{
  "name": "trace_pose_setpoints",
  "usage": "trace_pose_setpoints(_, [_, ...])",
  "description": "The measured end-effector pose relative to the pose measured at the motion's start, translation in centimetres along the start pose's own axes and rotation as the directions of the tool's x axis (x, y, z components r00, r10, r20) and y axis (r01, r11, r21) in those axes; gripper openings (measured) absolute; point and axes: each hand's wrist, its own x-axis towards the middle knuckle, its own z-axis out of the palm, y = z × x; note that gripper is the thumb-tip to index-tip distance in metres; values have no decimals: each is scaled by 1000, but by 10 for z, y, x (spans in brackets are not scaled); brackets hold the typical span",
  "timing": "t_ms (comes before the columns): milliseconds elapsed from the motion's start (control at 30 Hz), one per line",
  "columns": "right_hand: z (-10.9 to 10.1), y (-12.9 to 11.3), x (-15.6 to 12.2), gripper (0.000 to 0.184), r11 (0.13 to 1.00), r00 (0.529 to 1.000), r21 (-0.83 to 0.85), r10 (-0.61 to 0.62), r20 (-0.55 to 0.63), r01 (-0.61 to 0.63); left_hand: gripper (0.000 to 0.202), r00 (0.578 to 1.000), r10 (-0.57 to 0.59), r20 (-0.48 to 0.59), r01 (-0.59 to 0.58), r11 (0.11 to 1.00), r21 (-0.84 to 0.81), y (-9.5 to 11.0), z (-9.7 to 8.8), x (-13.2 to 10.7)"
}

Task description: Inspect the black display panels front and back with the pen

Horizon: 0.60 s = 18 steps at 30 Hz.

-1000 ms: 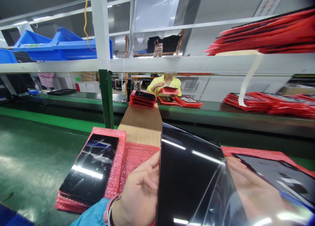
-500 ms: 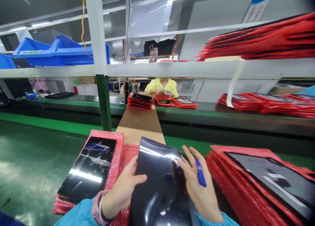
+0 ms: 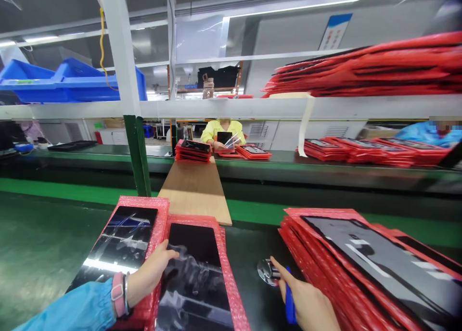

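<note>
A glossy black panel (image 3: pixel 195 273) lies flat on a red bubble-wrap sheet (image 3: pixel 231 283) in front of me. My left hand (image 3: pixel 151 273) rests on the panel's left edge, thumb over the glass and fingers curled under. My right hand (image 3: pixel 306 299) is to the right of it, fingers closed round a blue pen (image 3: pixel 288 302), close to a small shiny round metal object (image 3: pixel 266 272) on the belt. A second black panel (image 3: pixel 119 247) lies on a stack of red wrap at the left.
A tall stack of red wraps with a black panel on top (image 3: pixel 364 259) fills the right. A wooden board (image 3: pixel 197 191) bridges to the far bench, where a person in yellow (image 3: pixel 222 131) handles a panel. Blue bins (image 3: pixel 72 81) and more red stacks (image 3: pixel 361 71) sit on the shelf.
The black panel I held up in both hands has come down flat onto the red wrap. My right hand has let go of it and moved right with the pen.
</note>
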Motion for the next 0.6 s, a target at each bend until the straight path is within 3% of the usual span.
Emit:
trace_pose_setpoints(133, [-1,5,5,46,1000,997,-9,-27,68,28,27,1000,-4,18,3,999,43,7,-5,-7])
trace_pose_setpoints(267, [-5,-1,6,46,1000,999,22,-11,49,10,15,997,-65,47,61,995,79,9,-9,-11])
trace_pose_setpoints(433, [7,-50,-19,46,951,994,295,-106,23,95,20,992,-117,45,112,988,109,7,-10,-3])
trace_pose_setpoints(600, [30,-89,-45,36,816,972,571,-196,132,87,25,985,-174,9,170,974,150,7,-7,10])
